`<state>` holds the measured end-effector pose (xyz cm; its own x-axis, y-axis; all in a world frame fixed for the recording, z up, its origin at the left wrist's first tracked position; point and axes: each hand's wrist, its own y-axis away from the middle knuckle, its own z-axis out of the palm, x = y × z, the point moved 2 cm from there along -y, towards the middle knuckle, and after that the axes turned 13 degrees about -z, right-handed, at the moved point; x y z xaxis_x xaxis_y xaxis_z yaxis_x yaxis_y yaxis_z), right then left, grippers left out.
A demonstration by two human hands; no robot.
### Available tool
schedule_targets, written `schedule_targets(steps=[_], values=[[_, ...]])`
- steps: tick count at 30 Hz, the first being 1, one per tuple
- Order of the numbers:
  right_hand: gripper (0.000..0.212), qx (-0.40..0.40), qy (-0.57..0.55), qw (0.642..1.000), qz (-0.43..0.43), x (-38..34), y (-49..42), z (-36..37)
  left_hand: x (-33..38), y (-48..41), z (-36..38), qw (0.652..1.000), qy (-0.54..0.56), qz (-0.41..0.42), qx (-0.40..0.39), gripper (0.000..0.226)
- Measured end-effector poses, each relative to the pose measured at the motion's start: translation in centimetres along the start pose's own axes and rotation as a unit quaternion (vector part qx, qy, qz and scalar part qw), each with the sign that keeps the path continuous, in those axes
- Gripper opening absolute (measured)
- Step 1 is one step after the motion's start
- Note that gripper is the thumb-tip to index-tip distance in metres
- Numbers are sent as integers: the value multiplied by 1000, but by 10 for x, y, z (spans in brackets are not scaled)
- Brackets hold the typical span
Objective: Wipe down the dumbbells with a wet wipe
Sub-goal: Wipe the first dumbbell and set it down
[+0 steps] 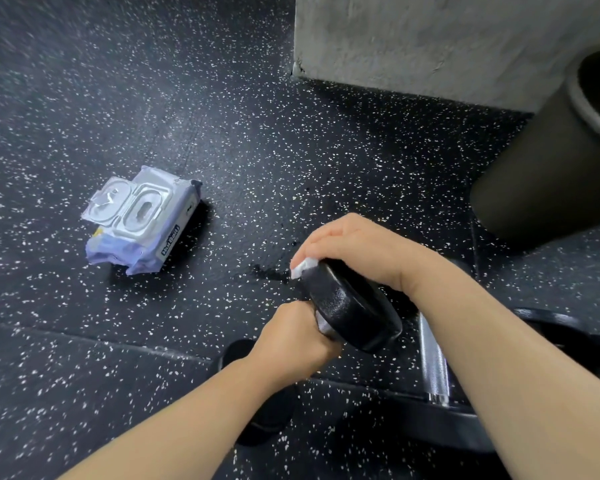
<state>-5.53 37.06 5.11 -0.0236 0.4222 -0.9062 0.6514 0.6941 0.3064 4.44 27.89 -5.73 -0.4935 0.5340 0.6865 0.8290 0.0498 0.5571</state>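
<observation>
Presently, left hand (293, 336) grips the dumbbell (352, 306) handle; right hand (357, 251) presses a wet wipe (300, 266) against its head; wipes pack (142, 221) lies leftward.

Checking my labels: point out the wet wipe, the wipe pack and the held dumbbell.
wet wipe (300, 268): head view, its white bunched corner.
wipe pack (144, 212): head view, its plastic dispenser frame.
dumbbell (350, 306): head view, its black end weight.
</observation>
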Motion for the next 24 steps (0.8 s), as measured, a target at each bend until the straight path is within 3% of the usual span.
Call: schedule_targets(steps=[4, 5, 8, 12, 18, 21, 24], values=[[23, 51, -135, 985, 93, 31, 5, -4, -6, 1, 0, 1000, 21, -2, -7, 30], [21, 82, -194, 971, 113, 38, 8, -3, -8, 0, -1, 1000, 22, -8, -4, 31], [38, 170, -331, 916, 148, 52, 20, 2, -12, -3, -4, 1000, 14, 1, 10, 31], [18, 259, -409, 860, 159, 54, 32, 15, -15, -7, -8, 1000, 12, 9, 21, 25], [17, 418, -492, 753, 130, 41, 47, 45, -11, -7, -14, 994, 64, -26, 90, 24], [24, 432, -475, 760, 96, 23, 59, 58, -7, -5, -17, 989, 88, -34, 112, 28], [27, 399, -446, 800, 37, -2, 69, 70, -4, -8, -22, 979, 113, -73, 151, 35]])
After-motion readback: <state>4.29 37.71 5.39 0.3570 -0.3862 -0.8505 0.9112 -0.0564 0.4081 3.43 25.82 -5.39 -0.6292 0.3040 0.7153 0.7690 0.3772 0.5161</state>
